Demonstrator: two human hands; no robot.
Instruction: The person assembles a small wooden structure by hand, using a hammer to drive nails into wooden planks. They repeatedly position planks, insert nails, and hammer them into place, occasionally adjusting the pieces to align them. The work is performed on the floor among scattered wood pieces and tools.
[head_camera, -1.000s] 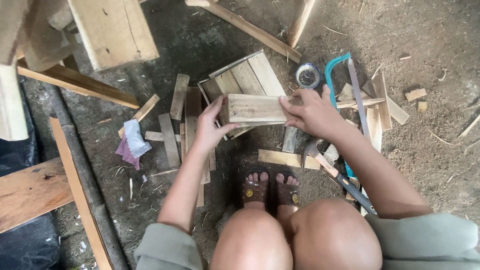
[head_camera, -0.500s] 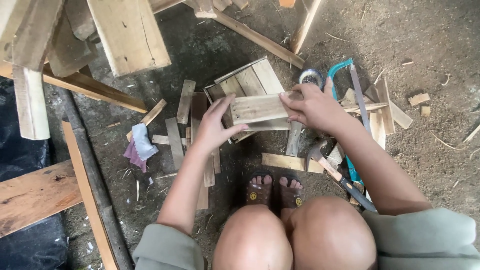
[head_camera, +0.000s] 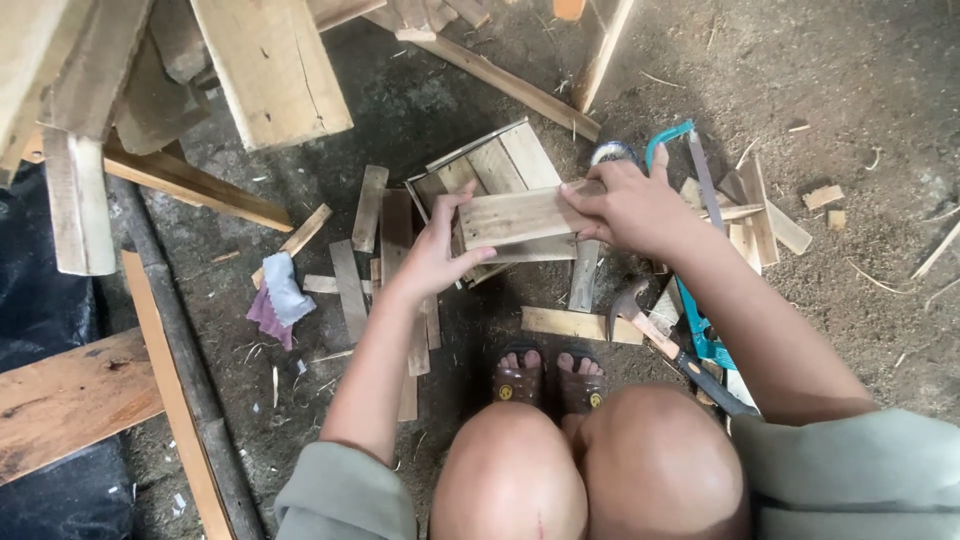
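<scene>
Both hands hold a small wooden box (head_camera: 520, 222) of pale, rough slats, low over the dirt floor (head_camera: 850, 90) in front of the person's knees. Its near side is a flat plank with visible grain; more slats angle away behind it.

The left hand (head_camera: 435, 255) is curled around the box's left end, thumb up against the plank. The right hand (head_camera: 630, 205) is closed over the right end, fingers along the top edge.

Far left of the hands lie a long beam (head_camera: 70, 395) and a dark pole (head_camera: 190, 370). Nearer, left of the left hand, a crumpled cloth (head_camera: 280, 295) sits among short loose slats (head_camera: 350, 290). Above the hands, a broad board (head_camera: 270, 65) hangs over the floor.

Below the right hand lies a flat offcut (head_camera: 575, 323), and just beside it a claw hammer (head_camera: 650, 330). To the right of the right hand a teal-framed hacksaw (head_camera: 690, 170) lies across more scraps (head_camera: 760, 215). Nothing comes between the hands and the box.

Compared with half a second ago, the grip and the box's place are nearly unchanged; the view has merely shifted slightly.
</scene>
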